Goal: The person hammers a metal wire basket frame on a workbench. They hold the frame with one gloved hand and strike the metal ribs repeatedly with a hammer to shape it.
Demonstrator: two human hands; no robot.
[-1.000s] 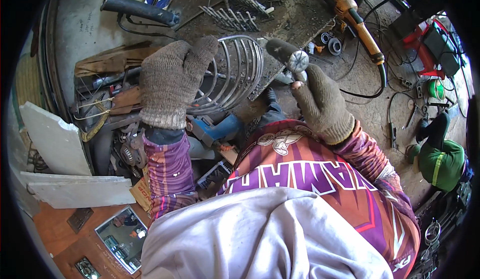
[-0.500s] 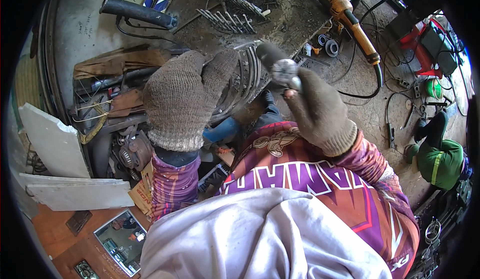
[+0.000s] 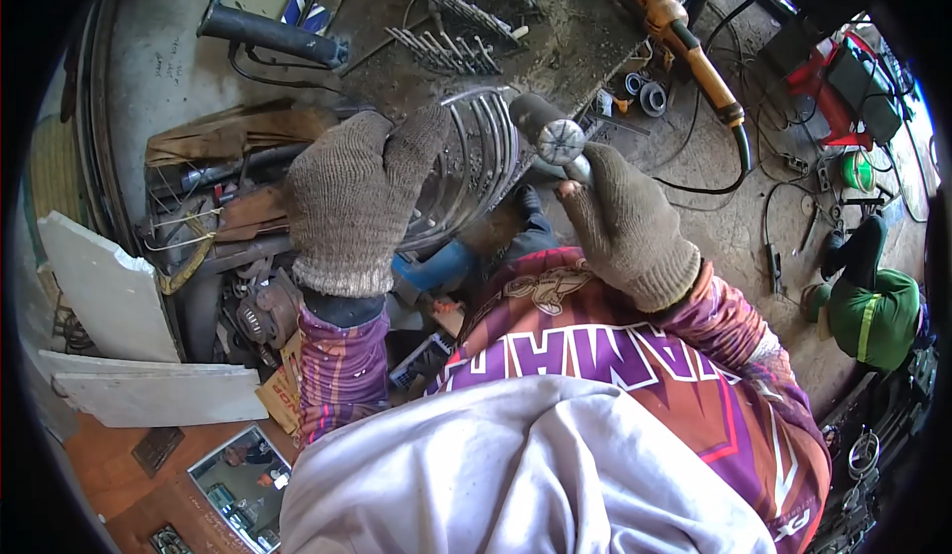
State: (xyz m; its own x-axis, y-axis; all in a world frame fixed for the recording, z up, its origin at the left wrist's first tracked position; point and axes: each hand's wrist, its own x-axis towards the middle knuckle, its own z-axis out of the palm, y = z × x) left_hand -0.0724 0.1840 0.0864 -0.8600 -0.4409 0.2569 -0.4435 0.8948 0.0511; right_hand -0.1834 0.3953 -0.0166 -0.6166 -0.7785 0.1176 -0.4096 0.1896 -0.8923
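Note:
My right hand, in a brown knitted glove, is closed round the handle of a hammer. The hammer's round steel face is turned up and its dark head lies just right of a round grille of curved metal rods. My left hand, gloved alike, is closed at the left side of this grille, with the thumb along its edge. The left fingertips are hidden under the glove's back. The grille lies tilted at the near edge of a dark workbench.
Thin metal rods lie on the bench beside an orange power tool with a cable. Scrap metal and pale boards stand at left. On the right floor are cables, a red machine and a crouching person in green.
The hammer has shifted slightly down and its face shows sharper now. My left hand has moved a little left, and more of the grille's rods show beside it.

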